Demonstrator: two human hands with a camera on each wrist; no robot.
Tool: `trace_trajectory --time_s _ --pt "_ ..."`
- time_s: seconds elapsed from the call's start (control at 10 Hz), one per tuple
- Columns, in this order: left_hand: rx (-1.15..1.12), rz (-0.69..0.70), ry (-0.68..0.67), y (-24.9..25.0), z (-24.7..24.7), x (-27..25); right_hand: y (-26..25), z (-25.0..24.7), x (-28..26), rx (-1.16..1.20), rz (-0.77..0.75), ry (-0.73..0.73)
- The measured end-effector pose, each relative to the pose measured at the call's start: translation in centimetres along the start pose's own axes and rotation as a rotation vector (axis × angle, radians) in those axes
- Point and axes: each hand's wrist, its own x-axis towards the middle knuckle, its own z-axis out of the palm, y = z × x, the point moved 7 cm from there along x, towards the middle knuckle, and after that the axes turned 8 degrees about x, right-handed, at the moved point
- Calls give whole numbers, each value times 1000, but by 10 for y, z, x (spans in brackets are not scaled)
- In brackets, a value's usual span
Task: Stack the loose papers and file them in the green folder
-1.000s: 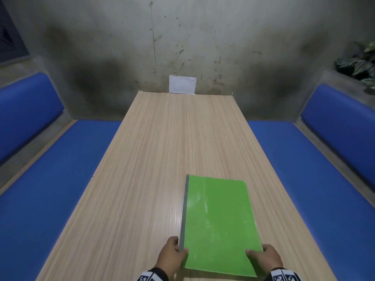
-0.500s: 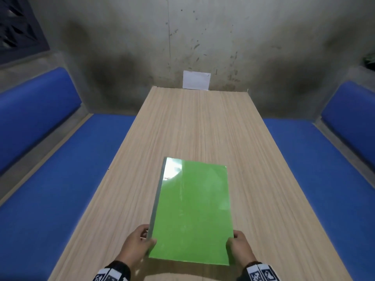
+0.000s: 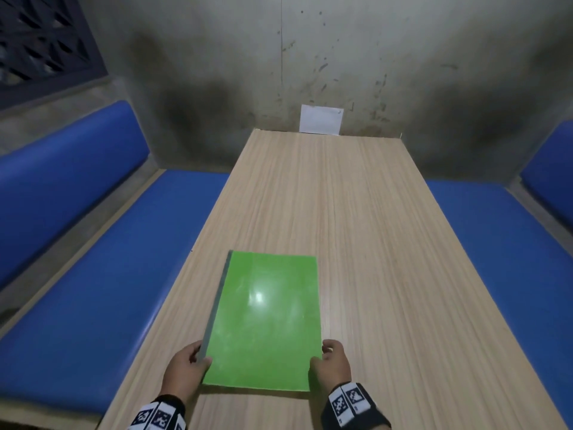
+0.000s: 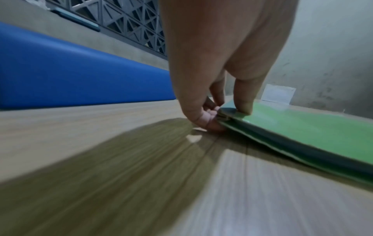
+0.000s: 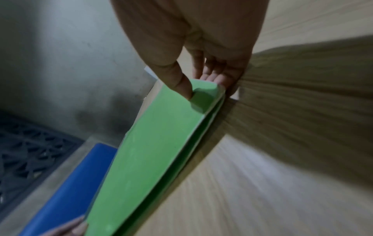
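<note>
Both hands pinch green folder [image 3: 266, 321] near corners, thumbs on top

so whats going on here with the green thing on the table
A person is holding a closed green folder by its two near corners on a long wooden table. The left hand pinches the corner by the grey spine, the right hand pinches the corner on the open side, and that near end is lifted slightly off the wood. No loose papers show on the table; a white sheet stands against the wall at the far end.
</note>
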Motion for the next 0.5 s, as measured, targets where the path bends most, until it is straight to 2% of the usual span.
trace_trajectory --time_s 0.2,0.4,0.5 --pt "57 31 52 -5 0 0 -10 2 -6 -107 -51 40" --pt "198 -7 142 -20 -4 3 -12 -17 -16 12 -100 53" --pt "138 28 234 -9 -14 -11 -10 -48 -26 56 -168 157"
